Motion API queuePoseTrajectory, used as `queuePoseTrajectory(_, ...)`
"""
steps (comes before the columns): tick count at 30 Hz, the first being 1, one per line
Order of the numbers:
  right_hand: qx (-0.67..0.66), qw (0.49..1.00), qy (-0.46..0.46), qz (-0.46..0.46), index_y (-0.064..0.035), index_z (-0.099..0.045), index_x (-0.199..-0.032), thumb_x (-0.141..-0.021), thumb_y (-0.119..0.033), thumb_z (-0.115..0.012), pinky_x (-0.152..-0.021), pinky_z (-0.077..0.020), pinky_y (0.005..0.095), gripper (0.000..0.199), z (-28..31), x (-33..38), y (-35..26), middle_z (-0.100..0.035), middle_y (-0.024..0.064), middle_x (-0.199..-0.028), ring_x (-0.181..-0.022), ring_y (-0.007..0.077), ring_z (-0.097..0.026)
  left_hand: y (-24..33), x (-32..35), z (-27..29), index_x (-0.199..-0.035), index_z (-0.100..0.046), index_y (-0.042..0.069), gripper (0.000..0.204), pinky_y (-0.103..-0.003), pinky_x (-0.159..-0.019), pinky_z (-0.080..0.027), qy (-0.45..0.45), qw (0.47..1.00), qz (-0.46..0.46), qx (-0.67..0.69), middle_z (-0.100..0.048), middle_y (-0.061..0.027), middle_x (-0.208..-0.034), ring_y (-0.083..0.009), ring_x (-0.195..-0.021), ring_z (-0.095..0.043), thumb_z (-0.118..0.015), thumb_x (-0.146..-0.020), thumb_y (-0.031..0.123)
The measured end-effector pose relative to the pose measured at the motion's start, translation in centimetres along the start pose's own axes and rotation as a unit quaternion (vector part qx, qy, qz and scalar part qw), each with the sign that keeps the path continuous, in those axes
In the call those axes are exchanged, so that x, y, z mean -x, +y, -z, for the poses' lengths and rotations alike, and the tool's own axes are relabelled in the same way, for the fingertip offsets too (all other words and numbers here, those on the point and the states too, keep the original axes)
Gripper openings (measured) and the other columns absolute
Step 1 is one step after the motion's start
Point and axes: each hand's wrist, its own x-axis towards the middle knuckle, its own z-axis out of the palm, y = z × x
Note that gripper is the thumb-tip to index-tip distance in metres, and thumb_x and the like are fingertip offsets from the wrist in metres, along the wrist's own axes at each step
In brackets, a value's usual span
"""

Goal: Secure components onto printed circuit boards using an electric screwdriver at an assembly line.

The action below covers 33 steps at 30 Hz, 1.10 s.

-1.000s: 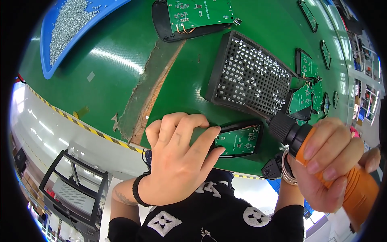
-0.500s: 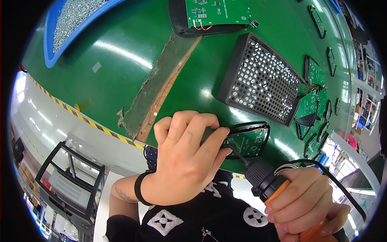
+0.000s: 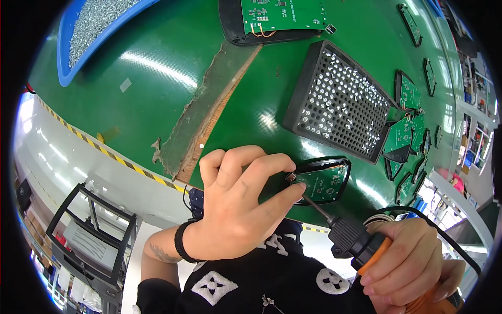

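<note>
Head cam, looking down at a green bench [image 3: 157,78]. The left hand [image 3: 235,209] sits at the near edge of it, fingers curled over, with thumb and forefinger pinched right at the corner of a small green circuit board [image 3: 325,183] that lies in a black oval housing [image 3: 342,166]. So that grip is closed down on the board's near-left corner, pinning it in place. There's a dark band around that wrist.

The right hand [image 3: 413,267] is lower right, off the bench edge, wrapped tight around an orange-handled electric screwdriver [image 3: 366,246] with a black front section. Its thin bit [image 3: 316,204] angles up and left and the tip meets the board just beside the left thumb. A black cable loops out from behind the right hand.

Further back on the bench: a black perforated tray [image 3: 340,102] full of small holes, just beyond the housing. A bigger green board in a black shell [image 3: 277,15] at the top edge. A blue bin of screws [image 3: 89,26] top left. A row of more small boards in housings [image 3: 405,131] runs along the right. A worn, torn strip [image 3: 209,115] cuts diagonally across the green surface.
</note>
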Motion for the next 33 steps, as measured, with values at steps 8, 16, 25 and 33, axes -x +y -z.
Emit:
queuePoseTrajectory(8,-0.027,0.999,-0.003,0.034,-0.0099,-0.038,-0.124,-0.080,-0.010,-0.067,-0.036,-0.0486,0.0264,0.053,-0.1,0.0,0.9,-0.053,0.0027,-0.058,-0.041,0.0146,-0.051,0.2,0.0,0.0,-0.074,-0.069,0.015,0.023,-0.035,-0.076,-0.029,0.004,1.000,0.008,0.013,-0.059,0.0012,-0.091,-0.0202,-0.082,-0.048,-0.074,-0.052,0.014)
queuePoseTrajectory(16,-0.030,0.999,-0.026,-0.005,-0.0107,-0.038,-0.124,-0.080,-0.010,-0.067,-0.036,-0.0489,0.0265,0.053,0.4,-0.1,-0.1,-0.053,0.0031,-0.058,-0.042,0.0151,-0.052,0.3,-0.1,-0.4,-0.072,-0.068,0.016,0.023,-0.035,-0.076,-0.029,0.012,1.000,0.014,0.015,-0.059,0.0024,-0.090,-0.0195,-0.080,-0.048,-0.072,-0.050,0.010)
queuePoseTrajectory(25,-0.113,0.980,-0.031,0.161,-0.0009,-0.040,-0.095,-0.065,0.005,-0.072,-0.031,-0.0450,0.0215,0.044,1.6,0.1,1.7,-0.057,0.0011,-0.055,-0.039,0.0112,-0.055,0.2,-0.2,-0.7,-0.073,-0.068,0.015,0.025,-0.036,-0.076,-0.028,0.019,1.000,0.002,0.017,-0.059,0.0028,-0.088,-0.0192,-0.079,-0.047,-0.073,-0.049,0.011)
queuePoseTrajectory(33,0.007,1.000,-0.023,0.006,-0.0118,-0.038,-0.123,-0.080,-0.006,-0.064,-0.038,-0.0504,0.0277,0.051,0.1,0.2,-0.1,-0.055,0.0040,-0.061,-0.042,0.0166,-0.052,1.1,-0.6,-0.2,-0.084,-0.068,0.013,0.034,-0.036,-0.080,-0.029,-0.030,0.995,0.088,-0.039,-0.056,-0.0036,-0.100,-0.0238,-0.089,-0.048,-0.077,-0.051,0.015)
